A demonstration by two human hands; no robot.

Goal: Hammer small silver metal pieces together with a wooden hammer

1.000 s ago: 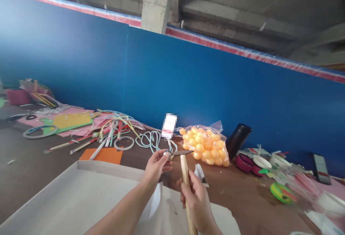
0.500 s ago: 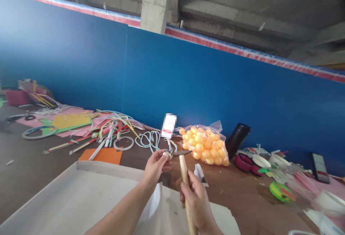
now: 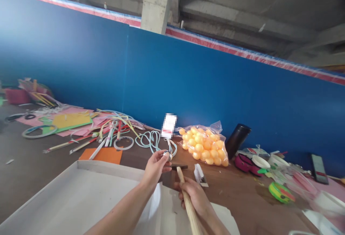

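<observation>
Between the thumb and fingers of my left hand (image 3: 156, 164) is a small shiny silver round piece (image 3: 168, 155); its exact kind is too small to tell. My right hand (image 3: 195, 193) is wrapped round the pale wooden handle (image 3: 191, 211) of a hammer. The dark, narrow hammer head (image 3: 182, 167) lies just below and to the right of the silver piece, apart from it. Beneath both hands is a large white shallow tray or box lid (image 3: 107, 188), with a white sheet at its right.
Behind my hands lies a clear bag of orange balls (image 3: 205, 145), beside a black bottle (image 3: 238, 139). A small white box (image 3: 199, 175) sits right of the hammer. Coloured tubes and paper (image 3: 67, 121) clutter the left; cups and a green tape-like item (image 3: 281, 192) the right.
The hammer and my right hand have moved down, so its head now sits lower than the silver piece. My left hand has stayed in place.
</observation>
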